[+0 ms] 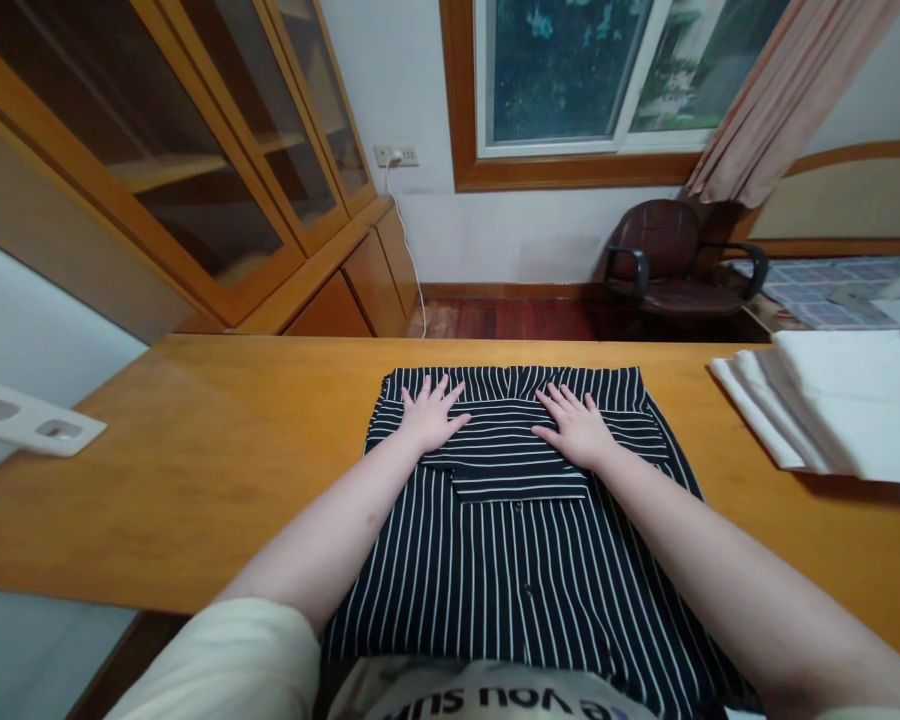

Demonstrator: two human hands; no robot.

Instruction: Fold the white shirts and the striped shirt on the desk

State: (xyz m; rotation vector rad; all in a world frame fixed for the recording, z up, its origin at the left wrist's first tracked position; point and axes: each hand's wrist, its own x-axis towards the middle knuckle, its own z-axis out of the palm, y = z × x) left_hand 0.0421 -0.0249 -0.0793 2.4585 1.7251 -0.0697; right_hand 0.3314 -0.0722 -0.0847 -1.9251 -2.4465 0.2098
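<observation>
A black skirt with white stripes lies spread on the wooden table, its gathered waist toward the far edge. Across its upper part runs a band with horizontal stripes, and small dark buttons go down the front below it. My left hand rests flat on the left side of the waist, fingers spread. On the right side of the waist, my right hand also lies flat with its fingers apart. Neither hand grips the cloth. My body hides the near end of the skirt.
The wooden table extends to both sides. A stack of folded white cloth or paper sits at the right. At the left edge is a white plastic piece. Beyond stand a glass-fronted cabinet and a dark red armchair.
</observation>
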